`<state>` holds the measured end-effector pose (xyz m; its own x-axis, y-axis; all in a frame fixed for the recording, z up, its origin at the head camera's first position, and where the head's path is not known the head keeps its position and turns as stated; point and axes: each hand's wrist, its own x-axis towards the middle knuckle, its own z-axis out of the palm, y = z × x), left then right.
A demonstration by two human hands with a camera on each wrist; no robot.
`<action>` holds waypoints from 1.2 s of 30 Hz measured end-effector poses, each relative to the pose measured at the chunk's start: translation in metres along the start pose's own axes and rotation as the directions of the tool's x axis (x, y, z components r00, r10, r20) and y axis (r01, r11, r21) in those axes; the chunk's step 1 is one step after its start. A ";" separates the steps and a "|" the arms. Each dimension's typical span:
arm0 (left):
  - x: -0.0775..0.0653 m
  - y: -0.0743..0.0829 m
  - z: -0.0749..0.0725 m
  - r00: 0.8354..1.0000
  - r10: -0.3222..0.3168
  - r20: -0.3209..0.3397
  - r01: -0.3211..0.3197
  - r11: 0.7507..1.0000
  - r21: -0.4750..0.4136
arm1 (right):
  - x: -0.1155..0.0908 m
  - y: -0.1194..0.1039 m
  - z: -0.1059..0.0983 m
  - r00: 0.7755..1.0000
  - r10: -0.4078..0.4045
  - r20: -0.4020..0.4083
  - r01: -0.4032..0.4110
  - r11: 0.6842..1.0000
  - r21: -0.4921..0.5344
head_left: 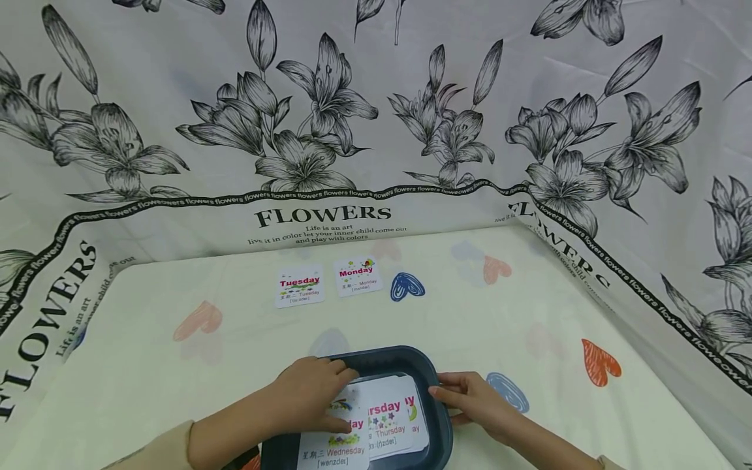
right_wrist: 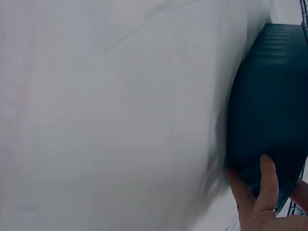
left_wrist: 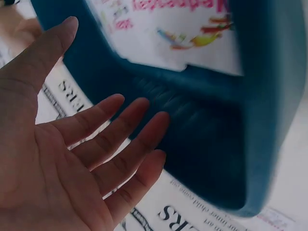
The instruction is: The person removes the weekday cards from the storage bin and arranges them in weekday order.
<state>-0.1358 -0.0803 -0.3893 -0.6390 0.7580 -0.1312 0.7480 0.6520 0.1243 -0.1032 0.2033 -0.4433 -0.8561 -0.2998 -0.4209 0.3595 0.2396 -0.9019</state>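
A dark blue-green plastic tray (head_left: 405, 356) sits at the near edge of the table, holding several white weekday word cards. The Wednesday card (head_left: 331, 454) lies on the left, overlapping the Thursday card (head_left: 390, 424). Over the tray's left side hovers my left hand (head_left: 308, 395), its fingers loosely spread above the Wednesday card. In the left wrist view, the palm of that hand (left_wrist: 96, 144) holds nothing. My right hand (head_left: 478, 399) grips the tray's right side. Its fingers lie against the outer wall (right_wrist: 269, 96) in the right wrist view, with the thumb near the rim.
Farther back on the table lie a Tuesday card (head_left: 299, 287) and, to its right, a Monday card (head_left: 358, 277). The pale tablecloth (head_left: 252, 365) carries printed hearts. A white curtain (head_left: 411, 130) with black flower drawings hangs behind and along both sides.
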 end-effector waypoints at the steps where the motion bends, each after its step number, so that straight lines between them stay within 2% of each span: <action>1: 0.000 0.000 0.002 1.000 -0.003 0.008 0.003 1.000 0.003 | 0.000 0.000 0.000 1.000 0.001 0.000 -0.001 1.000 0.001; 10: -0.001 0.004 0.023 0.997 -0.023 0.077 0.019 0.999 0.050 | -0.001 0.000 0.000 1.000 0.002 -0.012 -0.002 1.000 -0.004; 16: -0.002 0.007 0.034 0.998 -0.022 0.054 0.017 0.996 0.092 | 0.000 0.000 0.001 1.000 -0.004 -0.010 0.004 1.000 0.005; 22: -0.004 0.009 0.043 0.997 -0.042 0.063 0.036 0.995 0.094 | -0.001 0.002 0.000 1.000 -0.008 0.004 0.008 1.000 0.014; 29: -0.004 0.011 0.051 0.997 -0.043 0.056 0.035 0.990 0.138 | 0.000 0.002 0.000 1.000 0.000 -0.007 0.000 1.000 0.012; 36: -0.003 0.013 0.053 0.994 -0.055 0.091 0.039 0.985 0.169 | 0.000 0.002 0.000 1.000 -0.001 -0.005 0.001 1.000 0.006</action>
<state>-0.1146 -0.0757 -0.4396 -0.6599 0.7164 -0.2266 0.7423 0.6683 -0.0489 -0.1025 0.2042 -0.4449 -0.8584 -0.2952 -0.4196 0.3608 0.2341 -0.9028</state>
